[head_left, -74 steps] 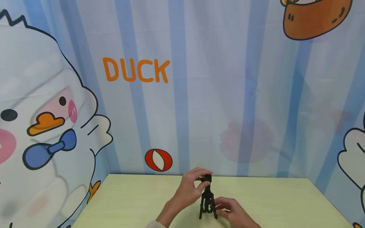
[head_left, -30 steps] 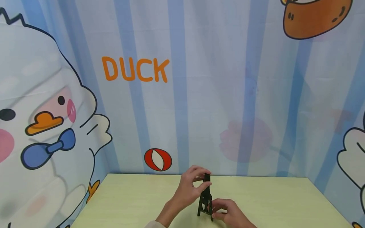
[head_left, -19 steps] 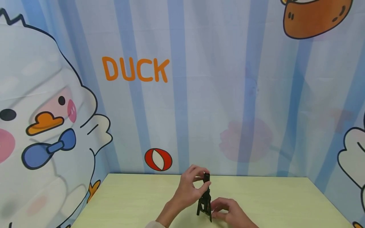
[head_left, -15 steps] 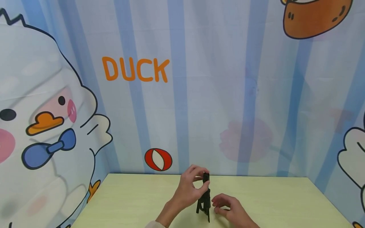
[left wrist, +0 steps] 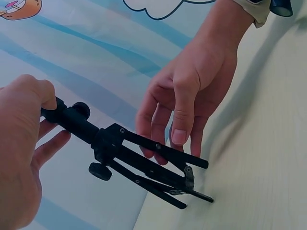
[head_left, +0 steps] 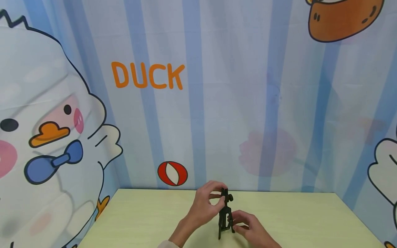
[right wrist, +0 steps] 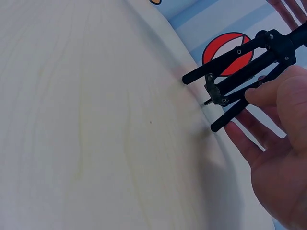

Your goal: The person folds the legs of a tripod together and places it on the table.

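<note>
A small black tripod (head_left: 225,217) is held upright over the table, its legs folded close to the column. My left hand (head_left: 204,201) grips the top of the column between thumb and fingers. On the right side, my right hand (head_left: 252,227) has curled thumb and fingers around one leg near its lower part. Two round knobs show in the left wrist view, an upper knob (left wrist: 80,110) and a lower knob (left wrist: 100,171). Metal braces (right wrist: 214,91) join the legs to the column. The left fingers hide the tripod's top end.
A pale wooden table (head_left: 142,217) lies beneath the hands. Behind it hangs a striped blue curtain (head_left: 223,103) printed with ducks, a red ball and orange letters.
The tripod has turned about its upright axis, so a knob now shows at the upper right. My right hand came off the leg half a second ago and now holds a leg again.
</note>
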Tool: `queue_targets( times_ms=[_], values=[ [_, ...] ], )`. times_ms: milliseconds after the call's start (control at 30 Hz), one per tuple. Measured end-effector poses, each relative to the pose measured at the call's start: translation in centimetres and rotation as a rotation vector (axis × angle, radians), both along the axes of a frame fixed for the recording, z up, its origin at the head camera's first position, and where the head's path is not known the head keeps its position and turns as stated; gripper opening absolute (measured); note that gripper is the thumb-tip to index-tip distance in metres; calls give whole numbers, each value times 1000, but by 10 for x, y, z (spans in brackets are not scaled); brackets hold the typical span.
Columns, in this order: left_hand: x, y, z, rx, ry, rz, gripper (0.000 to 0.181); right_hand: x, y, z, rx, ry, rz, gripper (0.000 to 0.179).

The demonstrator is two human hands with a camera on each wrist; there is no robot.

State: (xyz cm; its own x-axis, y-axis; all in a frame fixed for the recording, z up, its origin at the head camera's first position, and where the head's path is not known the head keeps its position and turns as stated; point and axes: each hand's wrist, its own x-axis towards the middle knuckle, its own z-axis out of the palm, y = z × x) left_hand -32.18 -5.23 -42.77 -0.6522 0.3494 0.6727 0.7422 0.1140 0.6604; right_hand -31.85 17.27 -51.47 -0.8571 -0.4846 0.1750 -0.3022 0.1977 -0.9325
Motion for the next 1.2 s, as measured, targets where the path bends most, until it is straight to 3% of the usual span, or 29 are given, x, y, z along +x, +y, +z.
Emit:
queue_targets(
  times_ms=[267, 500, 733, 933, 1200],
  values=[
    [1, -2, 0, -6, -35, 1, 27, 1, 3, 1, 0, 61, 79, 25],
    [2, -4, 1, -12, -86, -9, 29, -1, 2, 0, 9, -33, 110, 24],
    [1, -6, 1, -6, -102, -26, 35, -1, 0, -2, 12, -6, 143, 23],
    [2, -7, 1, 0, -110, -44, 31, 0, -3, -3, 27, 52, 136, 21],
    [4, -5, 3, 8, -80, -37, 22, 1, -6, -3, 33, -7, 103, 22]
  ],
)
